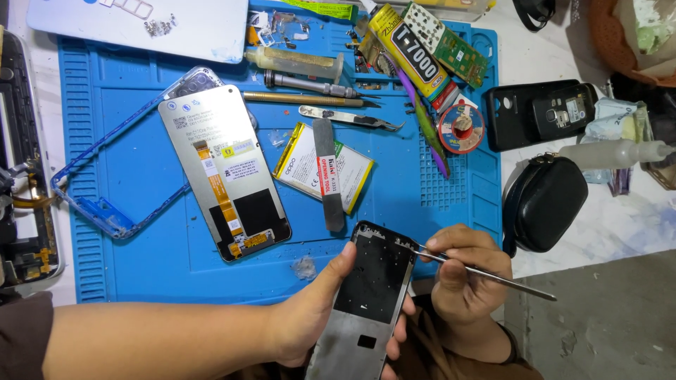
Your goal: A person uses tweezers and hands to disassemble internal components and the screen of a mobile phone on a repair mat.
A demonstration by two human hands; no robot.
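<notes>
head view: the left hand [310, 317] is wrapped around a dark phone frame [370, 295], thumb on its left edge and fingers under its right side, holding it tilted above the near edge of the blue work mat [141, 267]. the right hand [468, 278] has its fingers pinched together on a thin metal pry tool [486, 273], whose tip touches the upper right corner of the phone frame while its far end points out to the right.

on the mat, a phone display panel [222, 169] lies face down with an orange flex cable along it, partly over a blue phone bezel [105, 183]. just right of it lies a flat battery [310, 165] with a grey opening tool [327, 176] resting across it. further back lie curved tweezers [352, 118], a screwdriver [310, 83], a syringe [296, 62] and a yellow-and-black glue tube [412, 53], with a green circuit board [454, 49] beside it. a red solder-wick reel [461, 128] sits near the mat's right edge. off the mat to the right stand a black phone case [510, 116] and a black zip pouch [546, 204].
</notes>
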